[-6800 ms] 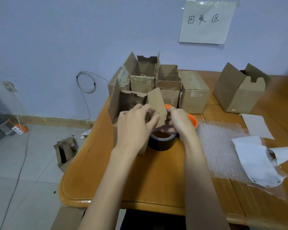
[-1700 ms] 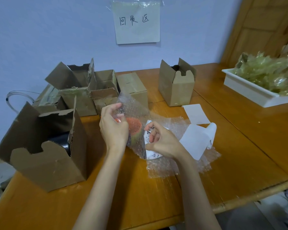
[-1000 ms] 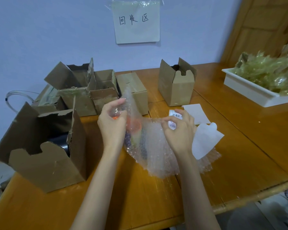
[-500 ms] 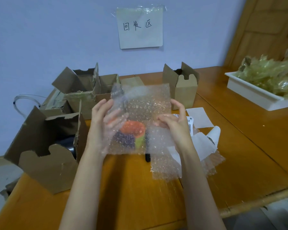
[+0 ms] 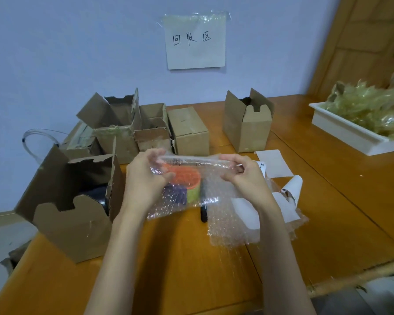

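Left hand (image 5: 143, 185) and right hand (image 5: 246, 178): both pinch the folded top edge of the bubble wrap (image 5: 216, 176), fingers curled. The wrap is held above the wooden table (image 5: 191, 258), at centre. Inside the wrap, against the left hand, is an orange-topped round item (image 5: 184, 176) with purple and green sides. Open cardboard box (image 5: 73, 223): near left. White tray (image 5: 350, 137): far right.

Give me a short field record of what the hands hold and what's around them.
held: bubble wrap round an orange-topped cup
left hand: grips the wrap's left side
right hand: pinches the wrap's top edge
left of hands: open cardboard box
right of hands: loose sheet and white paper on the table
far right: white tray of yellowish film
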`<state>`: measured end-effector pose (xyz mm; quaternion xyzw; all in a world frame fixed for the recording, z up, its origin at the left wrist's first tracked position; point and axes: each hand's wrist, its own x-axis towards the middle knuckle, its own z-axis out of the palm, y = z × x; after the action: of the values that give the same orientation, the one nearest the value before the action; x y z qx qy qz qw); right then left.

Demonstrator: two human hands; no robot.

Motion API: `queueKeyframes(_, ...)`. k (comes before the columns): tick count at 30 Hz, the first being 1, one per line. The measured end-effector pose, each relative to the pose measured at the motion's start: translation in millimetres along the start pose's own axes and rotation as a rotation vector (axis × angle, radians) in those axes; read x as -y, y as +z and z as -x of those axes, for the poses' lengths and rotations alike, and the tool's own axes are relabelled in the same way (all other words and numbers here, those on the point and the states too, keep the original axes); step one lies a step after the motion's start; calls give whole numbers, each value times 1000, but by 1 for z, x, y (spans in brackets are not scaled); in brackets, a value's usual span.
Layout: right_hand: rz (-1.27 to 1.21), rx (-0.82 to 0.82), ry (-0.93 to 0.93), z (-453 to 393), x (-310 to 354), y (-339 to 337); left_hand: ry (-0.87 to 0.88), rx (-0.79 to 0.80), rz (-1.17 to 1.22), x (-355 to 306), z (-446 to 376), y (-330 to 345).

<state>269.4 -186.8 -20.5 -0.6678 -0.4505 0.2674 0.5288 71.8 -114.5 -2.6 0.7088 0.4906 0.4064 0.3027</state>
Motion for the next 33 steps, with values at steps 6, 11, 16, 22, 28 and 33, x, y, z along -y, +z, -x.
queueKeyframes(6,566,-174,-107,-1,2,2,162,-84,-76,-2,-1,-1)
queueKeyframes(11,538,-52,-285,-2,19,13,304,102,110,-15,-9,2)
queueKeyframes(16,-137,-136,-126,-4,29,16,-110,-148,404,-23,-8,4)
queueKeyframes(22,-552,142,210,-2,19,26,-159,325,456,-20,-5,12)
queueKeyframes(28,-214,105,166,1,8,22,-116,242,335,-10,-3,14)
queueKeyframes(33,-384,192,155,0,9,18,-124,193,520,-7,-1,11)
